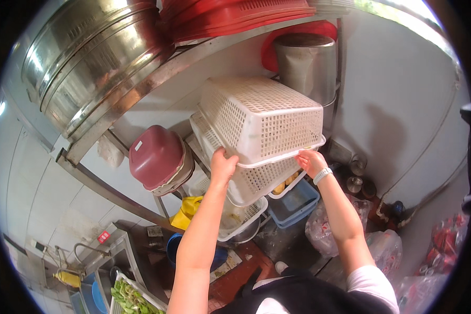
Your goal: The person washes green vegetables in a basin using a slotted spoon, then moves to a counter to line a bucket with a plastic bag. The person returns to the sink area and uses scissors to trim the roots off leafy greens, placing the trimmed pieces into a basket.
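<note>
The upturned white basket (261,123) sat in both hands, mouth down, above a tilted lower basket (264,183) on the left-hand side of the corner. The left hand (223,166) gripped its near left corner, thumb over the rim; the right hand (312,163) pinched the same rim farther right (its fingers partly hidden, though the hold looked firm enough).

As far as could be judged, the handling was about midway: the grip was made at both ends and the basket was turned over, but neither hand had let go. What remained, it seemed, was to settle or shift it and release it. Whether its rim rested on the lower basket or hung just clear could not be told.

A maroon tub (157,157) stood to the left, a metal pot (306,68) to the far right, and blue tubs (294,204) lower down, near the right forearm; neither hand was touching any of these.
</note>
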Demonstrator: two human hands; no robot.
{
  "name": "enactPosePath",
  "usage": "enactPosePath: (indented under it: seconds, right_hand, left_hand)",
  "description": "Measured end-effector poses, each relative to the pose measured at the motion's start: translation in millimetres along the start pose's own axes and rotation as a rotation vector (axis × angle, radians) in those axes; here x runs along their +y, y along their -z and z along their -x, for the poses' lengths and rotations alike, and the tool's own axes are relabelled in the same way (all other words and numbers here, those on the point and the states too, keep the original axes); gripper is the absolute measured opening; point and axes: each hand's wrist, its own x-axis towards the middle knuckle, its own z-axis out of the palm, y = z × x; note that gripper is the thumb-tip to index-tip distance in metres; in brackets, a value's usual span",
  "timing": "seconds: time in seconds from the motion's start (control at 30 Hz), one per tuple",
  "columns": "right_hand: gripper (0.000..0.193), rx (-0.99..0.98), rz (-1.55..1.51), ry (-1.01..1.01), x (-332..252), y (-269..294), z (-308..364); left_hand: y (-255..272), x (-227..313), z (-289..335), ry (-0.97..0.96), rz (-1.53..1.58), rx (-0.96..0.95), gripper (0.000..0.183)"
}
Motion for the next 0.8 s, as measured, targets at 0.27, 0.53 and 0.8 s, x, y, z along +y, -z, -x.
enactPosePath:
  seconds: [0.27,0.53,0.8]
  right_hand:
    - [0.030,-0.084,-0.229,0.090,31,7,25]
    - [0.036,-0.251,-0.770,0.116,66,53,19]
    - [0.041,-0.212,-0.380,0.319,74,53,75]
  left_hand:
    - [-2,18,35,-0.003,0.569,0.107,0.060]
    - [-28,12,101,-0.233,0.367,0.151,0.056]
    - [-33,-17,165,0.053,0.623,0.040,0.059]
